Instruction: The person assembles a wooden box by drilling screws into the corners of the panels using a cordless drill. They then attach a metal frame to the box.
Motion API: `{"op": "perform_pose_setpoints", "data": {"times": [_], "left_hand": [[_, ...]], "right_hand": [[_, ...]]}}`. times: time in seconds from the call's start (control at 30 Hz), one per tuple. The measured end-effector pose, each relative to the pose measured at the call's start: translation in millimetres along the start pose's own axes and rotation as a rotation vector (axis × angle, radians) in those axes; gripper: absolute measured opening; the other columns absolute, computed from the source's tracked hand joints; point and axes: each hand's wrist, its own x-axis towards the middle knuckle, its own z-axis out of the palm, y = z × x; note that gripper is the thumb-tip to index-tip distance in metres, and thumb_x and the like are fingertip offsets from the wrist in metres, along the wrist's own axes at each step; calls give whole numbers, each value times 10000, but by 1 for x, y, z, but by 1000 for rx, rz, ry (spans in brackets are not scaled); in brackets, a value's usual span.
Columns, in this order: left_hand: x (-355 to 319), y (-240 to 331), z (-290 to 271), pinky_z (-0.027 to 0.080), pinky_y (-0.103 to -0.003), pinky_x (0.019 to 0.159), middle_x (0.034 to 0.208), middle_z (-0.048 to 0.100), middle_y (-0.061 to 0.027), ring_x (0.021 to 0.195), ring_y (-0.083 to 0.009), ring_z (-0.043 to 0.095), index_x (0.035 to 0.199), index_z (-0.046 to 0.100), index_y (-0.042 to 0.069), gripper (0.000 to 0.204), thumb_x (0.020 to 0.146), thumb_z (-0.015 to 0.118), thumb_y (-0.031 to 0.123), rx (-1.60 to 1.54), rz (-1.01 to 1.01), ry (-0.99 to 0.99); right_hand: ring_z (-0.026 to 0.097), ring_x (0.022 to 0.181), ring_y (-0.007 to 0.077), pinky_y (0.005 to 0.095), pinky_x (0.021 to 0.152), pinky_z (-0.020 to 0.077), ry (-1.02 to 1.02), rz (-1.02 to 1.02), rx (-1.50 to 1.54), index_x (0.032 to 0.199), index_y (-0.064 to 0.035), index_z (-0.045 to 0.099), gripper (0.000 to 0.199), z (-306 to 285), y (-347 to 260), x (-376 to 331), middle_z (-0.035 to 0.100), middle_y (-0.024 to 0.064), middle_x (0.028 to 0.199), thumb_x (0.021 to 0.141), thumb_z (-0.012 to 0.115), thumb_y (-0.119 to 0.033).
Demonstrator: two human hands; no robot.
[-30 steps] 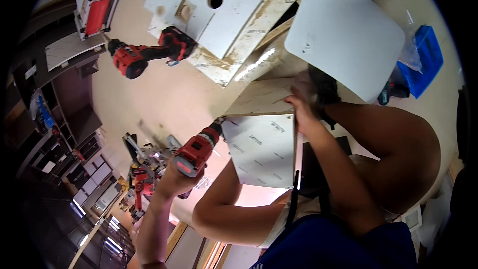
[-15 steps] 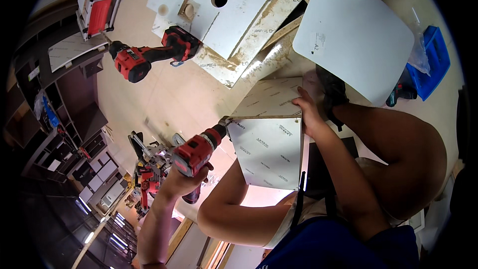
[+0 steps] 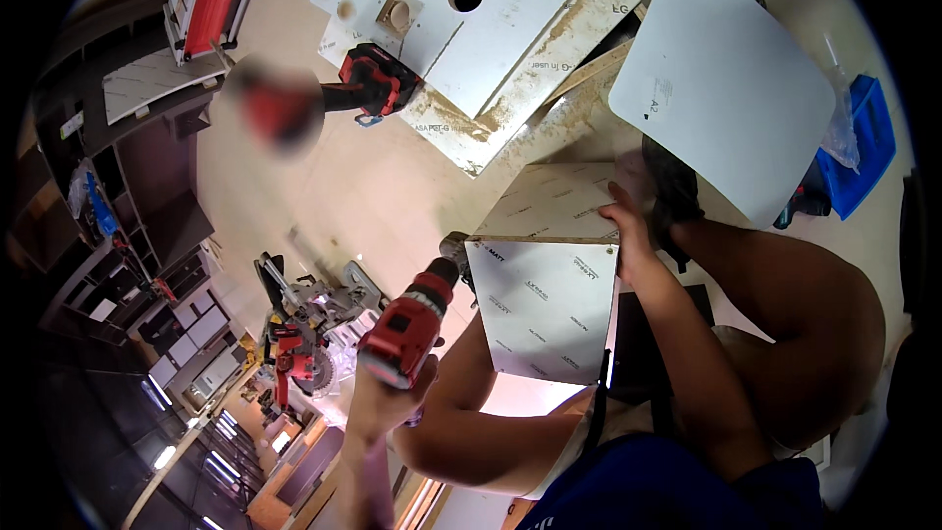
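My left hand [image 3: 397,397] is closed round the handle of a red and black cordless drill [image 3: 404,332]. The drill's chuck points up toward the left corner of a white printed panel [image 3: 545,309], with a gap between them. That panel meets a second board [image 3: 549,198] along an edge, and together they stand between my legs. At the right end of this joint my right hand [image 3: 633,236] grips the boards, thumb and fingers over the edge. A small dark fixing shows near that corner. Whether a bit sits in the chuck I cannot tell.
A second red cordless tool [image 3: 368,83] rests by a large white board with holes [image 3: 471,39], its front end blurred. At right are a pale rounded panel [image 3: 726,88] and a blue tray [image 3: 863,147]. A mitre saw [image 3: 304,334] stands left; a red-and-white crate [image 3: 206,5] lies far left.
My left hand has drawn the drill down and back, away from the panel's left corner. My right hand keeps its hold on the boards. The whole view has shifted slightly.
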Motion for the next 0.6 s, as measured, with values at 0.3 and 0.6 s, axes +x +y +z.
{"op": "perform_pose_setpoints", "data": {"times": [0.3, 0.6], "left_hand": [[-3, -17, 34, 527, -300, 628, 864, 651, -104, 670, -143, 616, 1079, 587, -64, 247, 834, 571, -32, -980, -36, 244], [-23, -23, 7, 522, -303, 611, 991, 670, -160, 657, -168, 626, 1138, 550, -55, 303, 835, 553, -31, -1008, 20, 293]], "right_hand": [[540, 1207, 339, 461, 970, 487, -57, 166, -39, 1537, -97, 289, 761, -10, -10, 3, 460, 203, 1412, 842, 588, -184], [623, 1083, 340, 467, 920, 526, -111, 216, -45, 1450, -121, 433, 651, -22, -14, -2, 583, 158, 1285, 835, 593, -261]]}}
